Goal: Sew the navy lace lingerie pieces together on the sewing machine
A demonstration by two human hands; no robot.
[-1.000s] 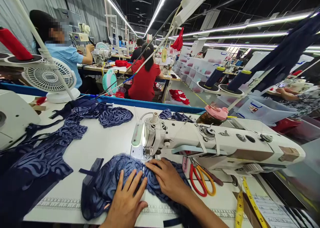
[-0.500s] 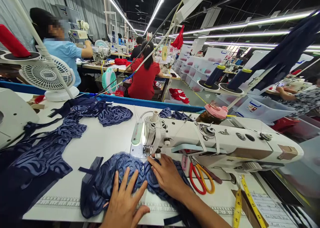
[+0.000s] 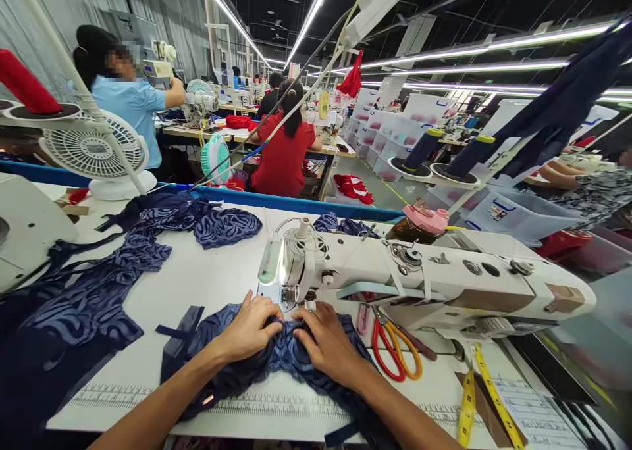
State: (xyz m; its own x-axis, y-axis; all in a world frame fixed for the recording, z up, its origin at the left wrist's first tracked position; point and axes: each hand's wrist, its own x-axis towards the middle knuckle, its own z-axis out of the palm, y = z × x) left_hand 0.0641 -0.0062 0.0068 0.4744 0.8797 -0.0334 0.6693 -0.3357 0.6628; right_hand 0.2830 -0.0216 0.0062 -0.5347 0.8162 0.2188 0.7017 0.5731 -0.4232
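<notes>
A navy lace bra lies across the machine bed, its upper edge close to the needle of a white sewing machine. My left hand is closed on the bra's edge just left of the presser foot, thumb and fingers pinching the fabric. My right hand lies on the bra to the right of the foot, its fingers bent and pressing the lace, with the fingertips partly hidden under the machine head. Between the two hands the middle of the bra shows. The needle itself is too small to make out.
More navy lace pieces spread over the left of the table. Right of my hands lie red and yellow-handled scissors and a yellow tape measure. A printed ruler runs along the front edge. Co-workers sit at machines beyond a white fan.
My left hand has moved up from lying spread on the left part of the bra to pinch its edge by the presser foot. My right hand has stayed nearly in place.
</notes>
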